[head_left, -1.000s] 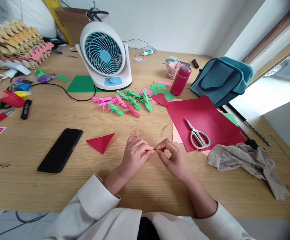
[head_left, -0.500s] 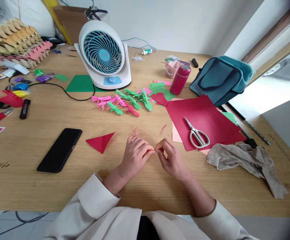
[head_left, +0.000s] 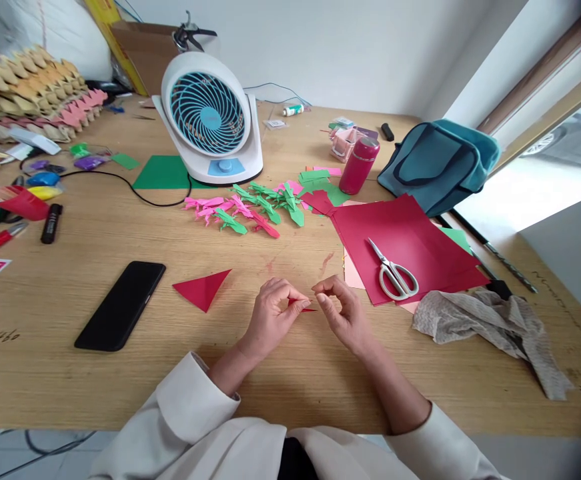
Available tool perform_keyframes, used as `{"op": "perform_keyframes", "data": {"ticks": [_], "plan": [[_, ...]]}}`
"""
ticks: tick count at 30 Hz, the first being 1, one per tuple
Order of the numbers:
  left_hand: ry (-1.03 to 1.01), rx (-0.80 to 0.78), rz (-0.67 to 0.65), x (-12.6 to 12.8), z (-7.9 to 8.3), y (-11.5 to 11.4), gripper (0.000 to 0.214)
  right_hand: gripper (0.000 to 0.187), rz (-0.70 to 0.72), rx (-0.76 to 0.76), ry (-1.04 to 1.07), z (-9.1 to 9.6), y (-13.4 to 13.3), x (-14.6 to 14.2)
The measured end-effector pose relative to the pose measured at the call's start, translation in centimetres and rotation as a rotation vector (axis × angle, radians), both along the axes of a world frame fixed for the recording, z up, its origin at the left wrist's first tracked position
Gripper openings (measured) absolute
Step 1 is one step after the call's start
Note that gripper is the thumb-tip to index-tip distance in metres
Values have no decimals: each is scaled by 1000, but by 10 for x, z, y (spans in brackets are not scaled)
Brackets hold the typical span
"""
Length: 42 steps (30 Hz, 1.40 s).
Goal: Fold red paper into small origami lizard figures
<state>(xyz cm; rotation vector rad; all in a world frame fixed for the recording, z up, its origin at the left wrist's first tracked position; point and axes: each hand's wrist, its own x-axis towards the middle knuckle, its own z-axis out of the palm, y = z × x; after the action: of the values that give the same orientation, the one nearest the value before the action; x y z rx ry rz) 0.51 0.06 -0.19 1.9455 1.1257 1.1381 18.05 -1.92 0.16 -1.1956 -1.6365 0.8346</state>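
Already folded pieces (head_left: 250,207) lie piled midtable. Now the left hand (head_left: 270,319) pinches a small red piece (head_left: 304,307) low over the table (head_left: 95,240); the right hand (head_left: 344,315) curls beside it, grip unclear. Nearby the triangle (head_left: 201,288) and sheets (head_left: 415,230) lie unworked.

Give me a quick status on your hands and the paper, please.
Left hand pinches red scrap. Right hand at its tip, contact unclear. Red triangle lies apart.

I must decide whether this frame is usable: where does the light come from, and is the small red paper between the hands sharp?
Head view: daylight enters from the right, overexposed beyond the blue bag; the table edge bows from wide-lens distortion; the right corners darken; the red paper, pinched by the left hand, looks unblurred.
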Motion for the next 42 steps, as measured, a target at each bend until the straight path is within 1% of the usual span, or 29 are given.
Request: {"op": "perform_keyframes", "data": {"ticks": [3, 5, 8, 11, 13, 16, 20, 23, 24, 26, 28, 31, 34, 37, 39, 42], "plan": [[-48, -71, 15, -2, 1, 1, 19, 17, 93, -59, -10, 1, -1, -3], [-61, -106, 42, -2, 0, 1, 18, 17, 122, -79, -27, 0, -2, -6], [-66, -132, 69, -1, -2, 1, 18, 15, 129, -90, -51, -4, -2, -13], [-101, -177, 70, 0, -6, 2, 18, 9, 117, -122, -52, -12, -2, -19], [-136, -220, 71, -1, -8, 2, 16, 6, 104, -161, -18, -17, -2, -22], [-198, -295, 62, -3, -8, 3, 12, 10, 96, -232, 57, -22, -1, -22], [-336, -432, -2, -6, -7, 6, 37, 14, 64, -288, 136, -26, 3, -17], [-443, -493, -8, -5, -12, 8, 51, 19, 24, -293, 227, -30, 6, -15], [-459, -505, -5, -5, -13, 9, 53, 21, 18, -288, 251, -30, 7, -15], [-465, -541, -26, -5, -15, 9, 49, 23, 9, -271, 270, -31, 6, -17], [-464, -564, -33, -7, -13, 8, 43, 24, 8, -258, 261, -28, 2, -22], [-510, -560, -25, -12, -6, 5, 37, 23, -9, -259, 228, -18, -4, -33], [-606, -538, -4, -16, 2, 0, 34, 24, -83, -248, 202, -3, -7, -49], [-753, -536, 26, -18, 7, -4, 31, 27, -184, -235, 222, 12, -8, -66], [-826, -561, 21, -20, 9, -5, 33, 28, -232, -238, 254, 18, -9, -75], [-885, -633, -8, -22, 8, -5, 40, 26, -253, -250, 288, 20, -12, -81]]}}
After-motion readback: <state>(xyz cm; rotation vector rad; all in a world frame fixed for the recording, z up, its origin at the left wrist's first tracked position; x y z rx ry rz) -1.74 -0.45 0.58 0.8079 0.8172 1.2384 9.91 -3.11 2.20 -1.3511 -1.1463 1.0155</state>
